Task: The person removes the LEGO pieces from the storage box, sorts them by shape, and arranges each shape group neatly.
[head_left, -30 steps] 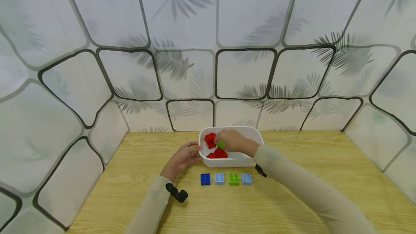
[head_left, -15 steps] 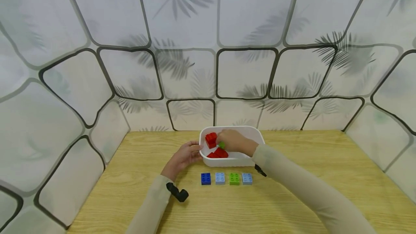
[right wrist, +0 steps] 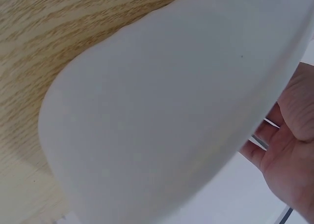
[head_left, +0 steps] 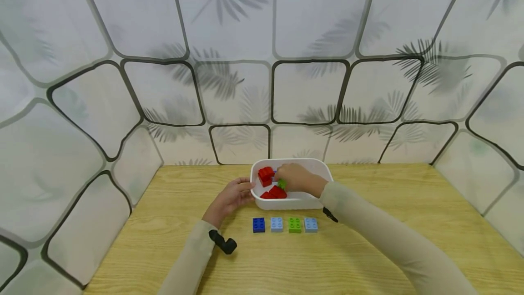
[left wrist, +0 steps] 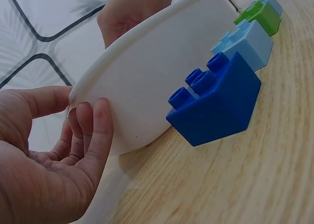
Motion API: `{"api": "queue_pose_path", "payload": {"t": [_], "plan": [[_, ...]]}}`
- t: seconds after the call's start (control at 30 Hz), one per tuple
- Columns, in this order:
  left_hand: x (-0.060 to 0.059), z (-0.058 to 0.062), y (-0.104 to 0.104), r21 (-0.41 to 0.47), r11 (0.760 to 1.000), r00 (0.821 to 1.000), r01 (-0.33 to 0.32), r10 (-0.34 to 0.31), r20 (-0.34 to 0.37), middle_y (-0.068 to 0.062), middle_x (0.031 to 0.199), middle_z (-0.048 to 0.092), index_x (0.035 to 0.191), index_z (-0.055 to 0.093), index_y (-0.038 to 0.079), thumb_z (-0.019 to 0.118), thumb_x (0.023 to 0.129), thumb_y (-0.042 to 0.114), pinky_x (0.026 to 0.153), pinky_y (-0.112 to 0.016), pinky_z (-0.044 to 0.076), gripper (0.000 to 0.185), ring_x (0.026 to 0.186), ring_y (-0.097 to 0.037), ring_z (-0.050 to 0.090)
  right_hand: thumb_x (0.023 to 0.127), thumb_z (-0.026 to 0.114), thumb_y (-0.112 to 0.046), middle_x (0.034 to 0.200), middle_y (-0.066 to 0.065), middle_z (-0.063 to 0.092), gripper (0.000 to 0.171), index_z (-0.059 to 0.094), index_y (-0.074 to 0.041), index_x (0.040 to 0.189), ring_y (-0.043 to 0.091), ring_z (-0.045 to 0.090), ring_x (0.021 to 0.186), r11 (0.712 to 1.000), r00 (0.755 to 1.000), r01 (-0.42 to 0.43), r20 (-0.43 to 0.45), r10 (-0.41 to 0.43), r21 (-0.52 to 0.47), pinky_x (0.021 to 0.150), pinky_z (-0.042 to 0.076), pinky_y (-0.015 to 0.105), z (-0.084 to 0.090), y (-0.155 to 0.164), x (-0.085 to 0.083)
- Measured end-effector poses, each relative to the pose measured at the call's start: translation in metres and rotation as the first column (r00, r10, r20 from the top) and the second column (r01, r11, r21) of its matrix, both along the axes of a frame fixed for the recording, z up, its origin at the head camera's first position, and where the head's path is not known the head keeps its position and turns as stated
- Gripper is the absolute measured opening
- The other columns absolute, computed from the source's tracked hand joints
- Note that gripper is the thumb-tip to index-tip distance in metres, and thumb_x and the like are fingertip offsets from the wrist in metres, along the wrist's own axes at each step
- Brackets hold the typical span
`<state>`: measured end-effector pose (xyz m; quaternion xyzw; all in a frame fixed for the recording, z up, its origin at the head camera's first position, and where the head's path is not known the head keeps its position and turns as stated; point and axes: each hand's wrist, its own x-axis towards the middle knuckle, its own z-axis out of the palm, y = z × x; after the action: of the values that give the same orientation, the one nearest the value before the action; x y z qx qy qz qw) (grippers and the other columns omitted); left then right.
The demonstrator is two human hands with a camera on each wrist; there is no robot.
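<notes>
Lying nearest are two beige sleeves (head_left: 188, 258), one at 8 o'clock and one at 4, if you're using the white bin (head_left: 307, 204) as the clock with 12 at the back. Just past those, four bricks are sitting in a spaced-out row on the wood-look table (head_left: 270, 263): a dark blue brick (head_left: 259, 225) at 7, a pale blue brick (head_left: 276, 224) between 6 and 7, a lime brick (head_left: 294, 225) around 6, and a greyish-blue brick (head_left: 310, 225) at 5. Over at 9, the left hand (head_left: 232, 197) is gripping the bin's rim, thumb at the edge and fingertips against the outer wall. Inside, red pieces (head_left: 274, 193) are lying at 8, with a red stack (head_left: 265, 175) between 9 and 10. The right hand (head_left: 296, 177) is hanging inside the bin, a green piece (head_left: 282, 185) showing right by its fingers; fingertips are hiding, so I honestly can't tell if they're pinching it. Behind everything, a leaf-print backdrop (head_left: 237, 94) is covering the 12 o'clock side.
</notes>
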<state>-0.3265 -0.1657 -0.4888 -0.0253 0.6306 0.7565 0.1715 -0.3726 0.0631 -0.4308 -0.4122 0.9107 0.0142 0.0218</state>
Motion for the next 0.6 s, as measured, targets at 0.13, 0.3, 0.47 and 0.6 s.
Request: {"api": "queue_pose_path", "payload": {"t": [0.13, 0.3, 0.47, 0.6], "plan": [[0.001, 0.001, 0.0, 0.001, 1.0, 1.0, 0.006, -0.006, -0.005, -0.009, 0.108, 0.061, 0.137, 0.045, -0.005, 0.06, 0.103, 0.014, 0.073, -0.022, 0.058, 0.042, 0.08, -0.011, 0.063, 0.077, 0.08, 0.002, 0.106, 0.007, 0.076, 0.03, 0.079, -0.008, 0.106, 0.026, 0.068, 0.098, 1.0, 1.0, 0.006, -0.009, -0.006, 0.016, 0.092, 0.056, 0.041, -0.001, -0.001, 0.003], [0.001, 0.0, 0.001, 0.0, 1.0, 1.0, 0.005, -0.005, -0.002, -0.011, 0.111, 0.061, 0.137, 0.045, -0.005, 0.059, 0.103, 0.013, 0.073, -0.023, 0.058, 0.041, 0.08, -0.011, 0.063, 0.082, 0.075, 0.005, 0.104, 0.006, 0.076, 0.027, 0.079, -0.008, 0.105, 0.025, 0.067, 0.095, 0.999, 1.0, 0.03, 0.002, -0.03, 0.042, 0.091, 0.056, 0.041, 0.0, -0.001, 0.007], [0.002, 0.001, 0.001, 0.003, 1.0, 1.0, -0.015, 0.014, 0.005, -0.012, 0.112, 0.062, 0.136, 0.047, -0.004, 0.06, 0.102, 0.013, 0.073, -0.024, 0.059, 0.039, 0.082, -0.014, 0.063, 0.082, 0.072, 0.009, 0.101, 0.005, 0.075, 0.028, 0.078, -0.007, 0.104, 0.023, 0.065, 0.091, 0.999, 1.0, 0.029, -0.001, -0.029, 0.03, 0.091, 0.056, 0.04, 0.005, 0.001, 0.01], [0.001, 0.002, 0.002, -0.001, 1.0, 1.0, -0.022, 0.022, 0.018, -0.011, 0.112, 0.061, 0.135, 0.049, -0.002, 0.059, 0.102, 0.012, 0.073, -0.025, 0.059, 0.038, 0.083, -0.015, 0.063, 0.082, 0.07, 0.01, 0.097, 0.005, 0.074, 0.026, 0.077, -0.006, 0.101, 0.022, 0.064, 0.087, 1.0, 1.0, 0.007, -0.013, -0.007, 0.004, 0.089, 0.056, 0.039, 0.008, 0.007, 0.011]]}}
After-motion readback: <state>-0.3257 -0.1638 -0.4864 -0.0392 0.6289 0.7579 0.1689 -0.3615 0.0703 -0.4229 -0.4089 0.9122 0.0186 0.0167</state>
